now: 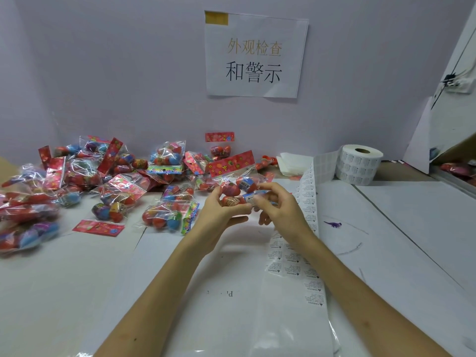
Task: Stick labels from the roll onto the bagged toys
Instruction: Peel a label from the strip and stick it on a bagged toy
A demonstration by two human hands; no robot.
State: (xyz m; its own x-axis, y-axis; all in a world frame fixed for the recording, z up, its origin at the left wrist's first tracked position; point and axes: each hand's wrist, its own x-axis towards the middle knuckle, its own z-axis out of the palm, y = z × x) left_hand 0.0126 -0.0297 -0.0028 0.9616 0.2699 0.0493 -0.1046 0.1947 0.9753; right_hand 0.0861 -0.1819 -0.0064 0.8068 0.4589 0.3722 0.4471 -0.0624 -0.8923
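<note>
1. The left hand (pixel 221 211) is over the middle of the table (pixel 180 292). Its fingers curl under a clear bag of toy eggs (pixel 238 191) and the thumb lies on top. The grip is closed and the bag is raised just off the surface.
2. The bag's red flowered header card (pixel 231 163) points toward the far side and is tilted.
3. The right hand (pixel 279 208) is just right of the bag. Its thumb and forefinger are nearly closed, pinching a small white label (pixel 249 199) against the bag's near right side (the other fingers are loosely curled; I cannot tell whether the label is fully stuck down).
4. The label roll (pixel 358 163) stands on end at far right, near the wall. Its strip of labels (pixel 307 202) runs from the roll toward the near edge and passes under the right forearm.
5. A pile of bagged toys (pixel 103 176) covers the far left of the table. A loose red card (pixel 99 228) lies flat beside the pile.
6. A small purple figure (pixel 333 224) lies right of the strip. A paper sign (pixel 255 55) hangs on the far wall.
</note>
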